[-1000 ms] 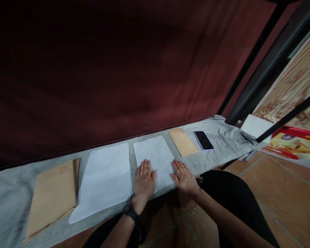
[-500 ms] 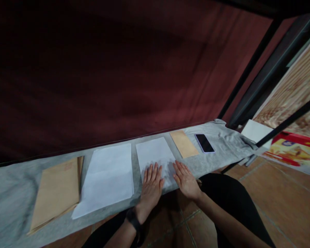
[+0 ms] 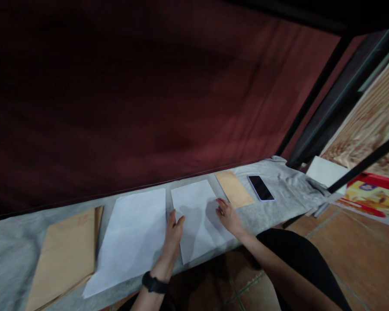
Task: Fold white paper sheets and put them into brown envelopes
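A sheet of white paper [image 3: 194, 207] lies flat on the grey cloth. At its left edge is my left hand [image 3: 173, 233], turned on its side, thumb apart from the fingers and nothing held. My right hand [image 3: 228, 218] hovers by the sheet's right edge with its fingers loosely bent and apart, also holding nothing. Left of the single sheet sits a stack of white paper [image 3: 132, 233]. Beyond my right hand rests a tan envelope [image 3: 234, 189].
A pile of brown envelopes [image 3: 65, 255] lies at the far left. A phone [image 3: 261, 188] is on the grey cloth [image 3: 288, 185] at the right. Behind hangs a dark red curtain [image 3: 181, 108]. A colourful box [image 3: 372, 194] stands on the tiled floor, past a black metal frame [image 3: 314, 95].
Both hands have lifted from lying flat on the white sheet and moved apart, the left hand to its left edge. More of the sheet's lower part now shows.
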`<state>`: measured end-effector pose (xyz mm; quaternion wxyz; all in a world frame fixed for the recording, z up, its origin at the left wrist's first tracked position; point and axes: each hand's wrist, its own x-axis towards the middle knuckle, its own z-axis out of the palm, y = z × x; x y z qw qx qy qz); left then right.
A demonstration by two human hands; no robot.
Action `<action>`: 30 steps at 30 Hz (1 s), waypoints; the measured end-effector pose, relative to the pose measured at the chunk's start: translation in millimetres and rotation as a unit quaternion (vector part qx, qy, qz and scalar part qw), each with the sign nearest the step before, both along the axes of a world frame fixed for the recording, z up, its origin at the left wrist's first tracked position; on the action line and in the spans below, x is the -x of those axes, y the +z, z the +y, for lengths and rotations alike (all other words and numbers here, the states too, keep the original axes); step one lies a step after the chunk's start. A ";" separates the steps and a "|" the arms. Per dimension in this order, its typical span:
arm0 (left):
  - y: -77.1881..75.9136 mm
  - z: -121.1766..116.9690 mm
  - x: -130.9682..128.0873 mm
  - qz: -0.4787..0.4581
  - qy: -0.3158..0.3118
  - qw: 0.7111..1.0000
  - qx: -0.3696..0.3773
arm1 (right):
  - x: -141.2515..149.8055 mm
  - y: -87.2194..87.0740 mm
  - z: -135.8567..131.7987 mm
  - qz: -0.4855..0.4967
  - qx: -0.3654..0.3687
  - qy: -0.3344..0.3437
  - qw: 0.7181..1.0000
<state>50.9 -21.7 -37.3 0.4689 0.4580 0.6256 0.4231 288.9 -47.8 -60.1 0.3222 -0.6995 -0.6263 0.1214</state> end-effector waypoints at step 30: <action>105.0 13.4 27.2 -0.043 -0.011 0.962 -0.268 | -22.0 164.7 51.5 0.299 -0.131 0.076 0.942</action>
